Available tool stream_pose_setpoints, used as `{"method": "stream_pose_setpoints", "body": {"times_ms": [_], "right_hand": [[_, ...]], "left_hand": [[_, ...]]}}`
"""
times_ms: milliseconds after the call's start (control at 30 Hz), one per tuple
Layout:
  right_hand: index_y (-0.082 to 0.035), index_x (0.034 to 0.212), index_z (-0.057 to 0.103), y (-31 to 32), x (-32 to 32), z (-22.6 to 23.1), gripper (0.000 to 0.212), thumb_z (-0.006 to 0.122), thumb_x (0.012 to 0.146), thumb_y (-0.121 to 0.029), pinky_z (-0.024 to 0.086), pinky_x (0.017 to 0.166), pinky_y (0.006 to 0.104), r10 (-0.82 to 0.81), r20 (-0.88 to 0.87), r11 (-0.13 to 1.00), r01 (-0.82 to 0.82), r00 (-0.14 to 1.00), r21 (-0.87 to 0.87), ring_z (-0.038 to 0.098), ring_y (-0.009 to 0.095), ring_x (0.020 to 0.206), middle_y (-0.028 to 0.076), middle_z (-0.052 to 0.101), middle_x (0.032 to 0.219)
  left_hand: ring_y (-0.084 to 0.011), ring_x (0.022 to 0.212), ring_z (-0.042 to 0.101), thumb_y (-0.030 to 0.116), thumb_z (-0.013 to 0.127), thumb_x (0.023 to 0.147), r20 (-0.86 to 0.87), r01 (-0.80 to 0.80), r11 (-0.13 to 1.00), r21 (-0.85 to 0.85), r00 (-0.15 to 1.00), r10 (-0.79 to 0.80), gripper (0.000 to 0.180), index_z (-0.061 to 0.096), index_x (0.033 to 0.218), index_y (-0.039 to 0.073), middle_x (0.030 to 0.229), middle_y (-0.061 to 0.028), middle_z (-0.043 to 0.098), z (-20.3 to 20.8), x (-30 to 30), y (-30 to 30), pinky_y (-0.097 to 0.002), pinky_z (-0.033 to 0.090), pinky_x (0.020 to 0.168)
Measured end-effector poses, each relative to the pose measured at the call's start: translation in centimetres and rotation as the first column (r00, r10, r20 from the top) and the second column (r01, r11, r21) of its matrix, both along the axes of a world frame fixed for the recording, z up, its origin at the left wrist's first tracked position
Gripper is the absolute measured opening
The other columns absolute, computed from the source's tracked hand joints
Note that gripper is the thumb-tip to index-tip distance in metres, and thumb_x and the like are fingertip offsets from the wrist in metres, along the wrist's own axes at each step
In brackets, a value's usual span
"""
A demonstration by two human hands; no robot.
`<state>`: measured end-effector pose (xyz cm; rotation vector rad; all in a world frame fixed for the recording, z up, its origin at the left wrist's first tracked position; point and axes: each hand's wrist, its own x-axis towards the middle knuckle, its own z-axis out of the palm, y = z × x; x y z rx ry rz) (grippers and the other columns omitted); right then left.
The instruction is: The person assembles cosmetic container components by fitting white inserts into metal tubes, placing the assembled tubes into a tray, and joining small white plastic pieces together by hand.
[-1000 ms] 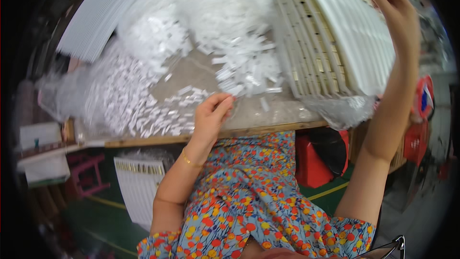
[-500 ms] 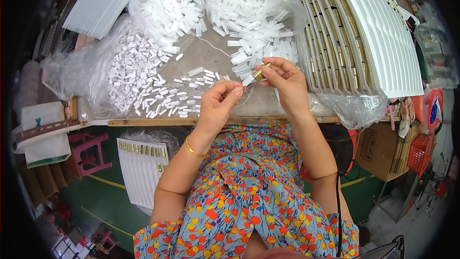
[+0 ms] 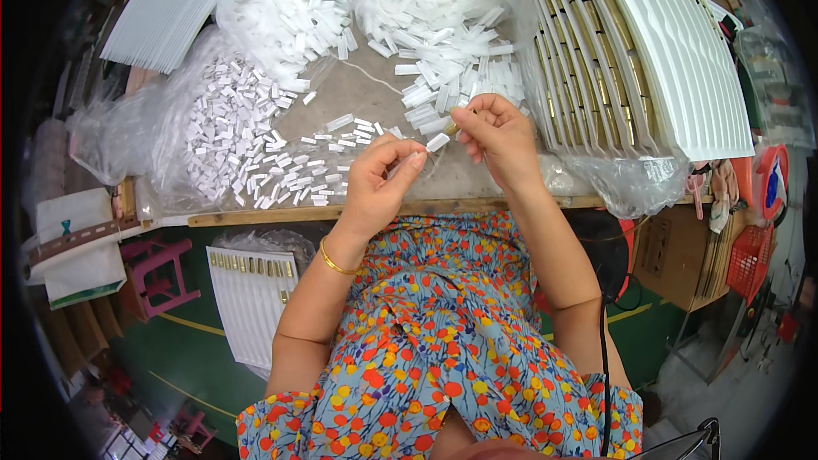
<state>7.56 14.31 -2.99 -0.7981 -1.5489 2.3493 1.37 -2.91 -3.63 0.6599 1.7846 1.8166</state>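
My right hand pinches a small gold tube between thumb and fingers above the near part of the table. A short white piece sits at the tube's lower left end, pointing towards my left hand. The left thumb and index finger are pressed together just left of that piece; whatever they hold, if anything, is hidden. Small white pieces lie heaped on the left, some scattered close to my left fingers. Longer clear plastic sleeves are piled beyond my right hand.
A rack of gold tubes in white ribbed trays stands at the right, with crumpled plastic film beside it. White corrugated sheets are stacked far left. Below the wooden table edge is a white tray with several gold tubes.
The gold tube has tilted and sits deeper in my right fingers, with the white piece now at its end. Both hands have shifted slightly left in the view.
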Motion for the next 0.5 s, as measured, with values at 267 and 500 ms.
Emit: {"method": "stream_pose_setpoints", "body": {"times_ms": [267,500], "right_hand": [[-0.008,0.072,0.054,0.01,-0.06,0.06,0.022,0.070,0.077,-0.023,0.032,0.036,0.0166,0.003,0.097,1.000,-0.005,0.995,0.014,0.045,0.004,0.041,0.000,0.055,0.056],[-0.007,0.073,0.056,0.64,-0.09,0.19,0.021,0.070,0.077,-0.022,0.033,0.037,0.0170,0.051,0.044,0.998,-0.050,0.998,-0.024,0.046,0.004,0.042,0.000,0.055,0.056]], "left_hand": [[-0.0061,0.068,0.044,0.004,0.057,0.083,-0.237,0.041,0.996,-0.085,0.970,-0.060,0.008,0.060,0.088,-0.002,0.076,0.0000,0.049,-0.05,-0.40,0.01,-0.0194,0.034,0.059],[-0.0069,0.066,0.043,0.004,0.058,0.082,-0.199,0.053,0.994,-0.095,0.977,-0.071,0.008,0.060,0.087,-0.002,0.073,-0.0001,0.049,0.04,-0.78,-0.03,-0.0204,0.033,0.059]]}}
